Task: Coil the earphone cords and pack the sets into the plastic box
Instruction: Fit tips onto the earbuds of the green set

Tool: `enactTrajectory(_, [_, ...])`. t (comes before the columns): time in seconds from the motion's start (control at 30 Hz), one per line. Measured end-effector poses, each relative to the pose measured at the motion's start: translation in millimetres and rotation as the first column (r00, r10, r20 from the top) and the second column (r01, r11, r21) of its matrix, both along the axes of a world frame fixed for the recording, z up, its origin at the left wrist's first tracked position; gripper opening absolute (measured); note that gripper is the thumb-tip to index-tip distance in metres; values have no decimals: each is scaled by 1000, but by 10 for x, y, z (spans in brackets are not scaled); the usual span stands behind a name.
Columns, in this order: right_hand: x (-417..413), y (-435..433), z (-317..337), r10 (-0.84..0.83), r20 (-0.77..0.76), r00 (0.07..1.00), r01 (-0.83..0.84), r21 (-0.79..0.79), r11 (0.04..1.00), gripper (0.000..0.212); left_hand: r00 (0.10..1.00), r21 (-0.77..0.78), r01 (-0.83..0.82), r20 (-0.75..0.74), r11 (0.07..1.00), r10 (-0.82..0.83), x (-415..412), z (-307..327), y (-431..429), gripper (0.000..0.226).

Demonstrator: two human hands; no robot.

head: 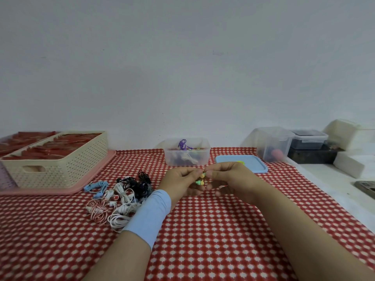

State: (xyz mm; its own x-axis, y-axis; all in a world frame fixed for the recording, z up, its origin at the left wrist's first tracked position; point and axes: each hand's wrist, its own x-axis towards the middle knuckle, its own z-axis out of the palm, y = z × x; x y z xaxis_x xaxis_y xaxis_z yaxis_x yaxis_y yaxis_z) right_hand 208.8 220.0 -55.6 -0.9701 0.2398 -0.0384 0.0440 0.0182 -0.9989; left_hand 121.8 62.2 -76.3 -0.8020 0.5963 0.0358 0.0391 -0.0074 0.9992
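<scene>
Two yellow-green earbuds [200, 178] are pinched between the left hand [183, 182] and right hand [230, 179] above the desk [203, 230], near the plastic box [205, 157]; loose earphone sets [119, 199] are heaped to the left.

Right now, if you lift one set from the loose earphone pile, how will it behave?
Probably floppy: the earphone pile lies in slack loops. Likely to snag, since white cords and black cords overlap. Probably light, given the thin cords.
</scene>
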Motion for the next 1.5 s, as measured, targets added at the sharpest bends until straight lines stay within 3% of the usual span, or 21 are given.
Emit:
enactTrajectory(0.17, [5, 34, 14, -32, -28, 999, 32, -18, 999, 14, 985, 123, 103, 128, 987, -119, 19, 21, -19, 20])
enactTrajectory(0.4, [-9, 40, 17, -24, -30, 999, 21, -75, 997, 12, 1000, 41, 16, 7, 999, -16, 25, 25, -22, 13])
enactTrajectory(0.6, [-3, 25, 4, 16, -7, 1000, -16, -54, 998, 15, 996, 32, 44, -79, 999, -41, 30, 7, -21, 20])
enactTrajectory(1.13, [-17, 33, 9, 56, 26, 998, -52, -122, 991, 24, 986, 180, 120, 91, 976, -138, 37, -3, 1, 24])
enactTrajectory(1.37, [-3, 18, 12, 37, 46, 998, -35, -59, 998, 14, 990, 151, 123, 46, 981, -131, 42, 8, -17, 19])
enactTrajectory(1.5, [-2, 20, 20, 49, -4, 999, -49, -120, 992, 15, 986, 216, 122, 83, 969, -142, 54, 22, 25, 19])
